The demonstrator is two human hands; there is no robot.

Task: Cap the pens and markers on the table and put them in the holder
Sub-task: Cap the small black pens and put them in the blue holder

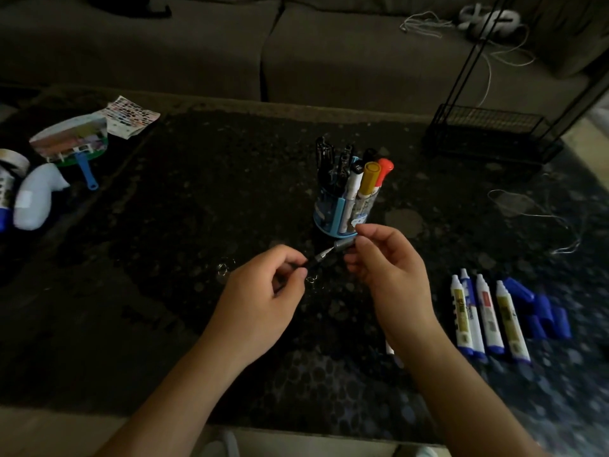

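Two hands at frame center: left hand (263,285) pinches a pen (316,259), right hand (385,265) pinches its cap (344,244) below the holder (339,216).

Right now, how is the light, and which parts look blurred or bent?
Head view: dim light, dark table hides detail; the pen in the left hand and grey cap in the right hand look sharp; white markers at right edge are blurred; wire rack leans from wide-angle distortion.

Left hand (263,291) pinch grip on pen (318,258), right hand (392,272) pinching cap (344,244), forearms converging
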